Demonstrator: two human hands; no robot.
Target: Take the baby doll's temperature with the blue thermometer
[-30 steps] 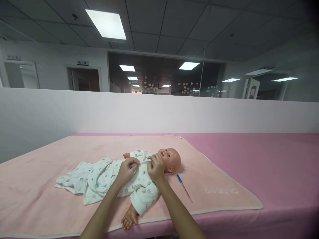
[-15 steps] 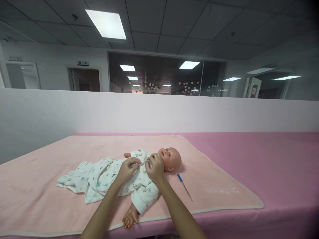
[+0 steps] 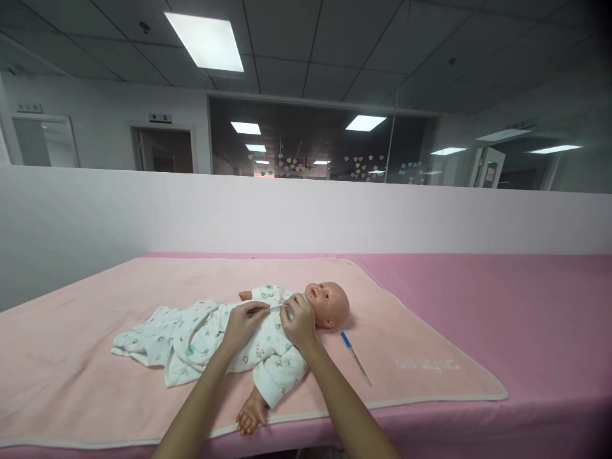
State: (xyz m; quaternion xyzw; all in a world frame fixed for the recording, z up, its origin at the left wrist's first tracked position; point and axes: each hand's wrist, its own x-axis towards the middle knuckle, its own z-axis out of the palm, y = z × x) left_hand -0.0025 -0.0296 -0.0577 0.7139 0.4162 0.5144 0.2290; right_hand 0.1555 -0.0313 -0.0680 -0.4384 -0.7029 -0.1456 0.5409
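A baby doll [image 3: 332,305] lies on its back, head to the right, dressed in a white gown [image 3: 194,341] with green prints. Over its chest, my left hand [image 3: 245,324] pinches one end of a thin white tie string [image 3: 276,307]. My right hand [image 3: 299,320], close to the doll's chin, grips the other end, and the string stretches across the short gap between my fingers. Part of the gown's front and neckline is hidden behind my hands. The doll's near hand [image 3: 252,413] sticks out of its sleeve toward the front edge.
Right of the doll lies a pen [image 3: 356,359] with a blue cap. Everything rests on a peach blanket [image 3: 421,344] with a pale border, spread over a pink table cover [image 3: 540,319]. A low white partition [image 3: 306,217] stands behind the table.
The string between my hands looks straighter and tauter than before. My hands have barely moved, and the whole view has shifted slightly.
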